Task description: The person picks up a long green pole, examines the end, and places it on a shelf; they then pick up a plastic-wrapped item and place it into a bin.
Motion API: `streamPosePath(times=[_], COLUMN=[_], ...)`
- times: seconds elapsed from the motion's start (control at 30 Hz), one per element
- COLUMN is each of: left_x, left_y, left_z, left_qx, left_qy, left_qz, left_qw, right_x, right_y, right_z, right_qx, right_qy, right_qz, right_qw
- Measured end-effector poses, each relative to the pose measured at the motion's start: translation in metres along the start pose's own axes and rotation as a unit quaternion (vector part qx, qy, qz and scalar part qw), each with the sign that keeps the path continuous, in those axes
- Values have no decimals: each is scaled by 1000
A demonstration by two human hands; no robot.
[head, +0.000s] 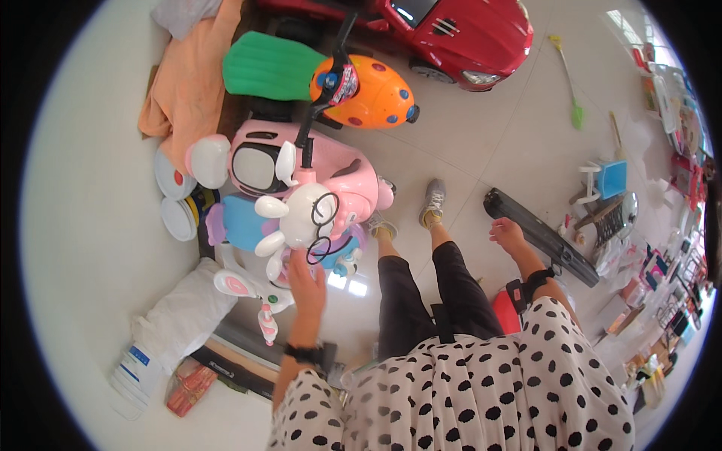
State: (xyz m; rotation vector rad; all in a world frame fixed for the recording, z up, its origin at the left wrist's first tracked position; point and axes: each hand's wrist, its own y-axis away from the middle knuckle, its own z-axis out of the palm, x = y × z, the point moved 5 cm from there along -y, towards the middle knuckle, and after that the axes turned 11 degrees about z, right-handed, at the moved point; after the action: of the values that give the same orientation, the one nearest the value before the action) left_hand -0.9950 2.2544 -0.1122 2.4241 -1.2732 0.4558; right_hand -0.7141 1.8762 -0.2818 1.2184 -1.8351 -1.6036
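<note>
A pink ride-on toy scooter [338, 163] with a white rabbit-shaped head [302, 217] stands left of my legs. Black round glasses frames [325, 209] sit on the head. My left hand [307, 279] reaches up to the head's lower side, beside a white handlebar part [274, 268]; whether the fingers close around anything is hidden. My right hand [507, 234] hangs over the floor with loosely bent fingers, and nothing clear shows in it. Close to it lies a long black case [541, 239].
An orange ride-on toy [372, 93] with a green seat and a red toy car [468, 39] stand beyond the scooter. A blue-and-purple toy [245, 222] and a white sack [180, 310] are at left. Blue toy chair [612, 177] and several loose goods fill the right side.
</note>
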Motion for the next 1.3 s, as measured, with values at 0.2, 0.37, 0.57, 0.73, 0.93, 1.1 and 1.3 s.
streamPosePath(times=[0.2, 0.37, 0.57, 0.73, 0.93, 1.1, 1.3], left_x=[9, 6, -12, -15, 2, -45, -64], left_y=[259, 347, 308, 255, 202, 231, 270], left_z=[61, 79, 114, 100, 58, 66, 38], left_qx=[-289, -379, -239, -142, -223, -193, -178], left_qy=[38, 87, 265, 412, 275, 264, 244], left_qz=[-175, -268, -303, -244, -254, -240, -203], left_qw=[940, 882, 884, 866, 900, 914, 931], right_x=[-14, -15, -11, 2, 42, 91, 144], right_y=[15, 37, 67, 93, 129, 160, 186], right_z=[-10, -16, -27, -45, -49, -20, 22], right_qx=[5, -10, 1, 41, 90, 90, 85], right_qy=[86, 92, 60, 6, -26, -65, -110], right_qz=[-63, -60, -59, -32, -15, 10, 22], right_qw=[994, 994, 996, 999, 995, 994, 990])
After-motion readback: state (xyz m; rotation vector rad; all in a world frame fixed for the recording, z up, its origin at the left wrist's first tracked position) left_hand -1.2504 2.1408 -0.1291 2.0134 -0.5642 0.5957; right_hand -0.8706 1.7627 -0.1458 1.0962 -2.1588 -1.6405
